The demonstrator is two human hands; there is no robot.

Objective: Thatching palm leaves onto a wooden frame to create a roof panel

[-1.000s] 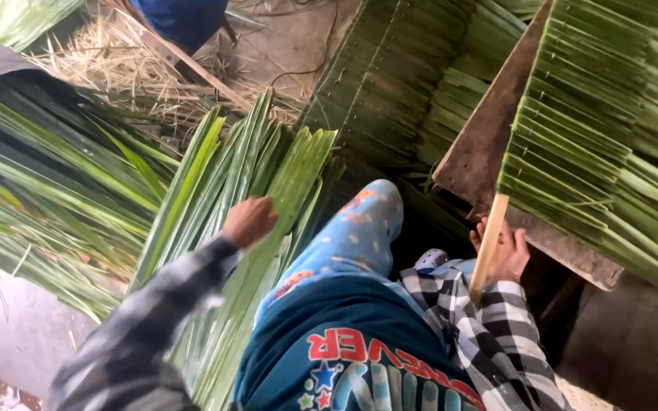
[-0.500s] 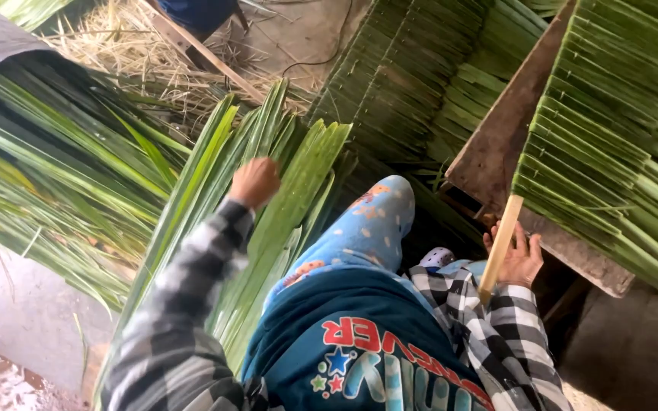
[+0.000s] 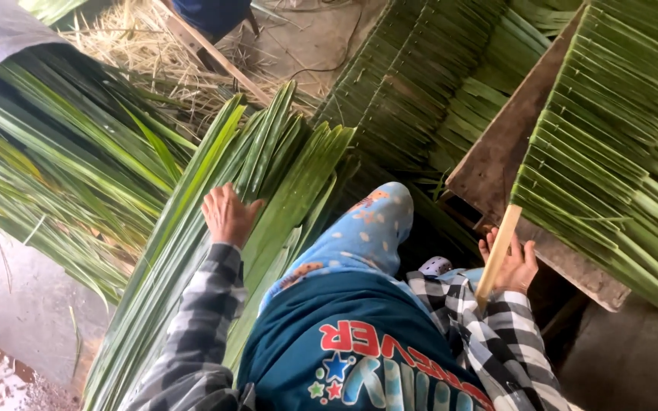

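Now left hand (image 3: 228,215) flat, fingers spread, resting on bundle of long green leaves (image 3: 268,190) beside knee, right hand (image 3: 513,262) closed around wooden stick (image 3: 497,255), by wooden board (image 3: 496,164) carrying woven leaves (image 3: 611,144)

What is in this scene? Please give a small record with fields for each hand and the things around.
left hand: the left hand rests on a bundle of long green palm leaves
right hand: the right hand grips a flat pale wooden stick
right side: woven green leaf panel on a brown wooden board
background: dry yellow straw
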